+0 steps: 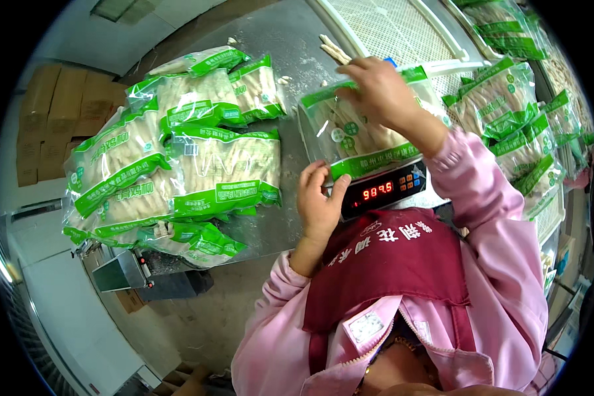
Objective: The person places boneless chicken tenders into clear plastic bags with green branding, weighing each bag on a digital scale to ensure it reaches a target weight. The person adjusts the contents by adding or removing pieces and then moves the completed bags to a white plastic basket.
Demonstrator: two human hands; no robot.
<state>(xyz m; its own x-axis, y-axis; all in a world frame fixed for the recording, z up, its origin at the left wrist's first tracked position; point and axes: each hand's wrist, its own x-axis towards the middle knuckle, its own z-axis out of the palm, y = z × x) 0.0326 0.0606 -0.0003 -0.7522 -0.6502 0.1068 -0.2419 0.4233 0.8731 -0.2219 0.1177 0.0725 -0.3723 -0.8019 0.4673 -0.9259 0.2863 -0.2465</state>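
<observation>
A clear plastic bag [330, 122] with green printed bands, filled with pale stick-shaped pieces, lies on a digital scale [383, 191] with a lit red display. At the bag's near left corner, my left hand [320, 201] has its thumb and bent fingers closed on the plastic edge. Above the bag's far side is my right hand [383, 92], its fingers curled down toward the far left edge. What those fingertips hold, if anything, is hidden. A few loose pale sticks [335, 49] lie on the metal table [270, 33] just beyond that hand.
Several similar filled bags [224, 168] are piled on the table to the left. More filled bags [498, 99] lie at the right beside white mesh trays [393, 30]. Brown cartons [63, 112] stand stacked at the far left. A small device [122, 272] sits by the near left table edge.
</observation>
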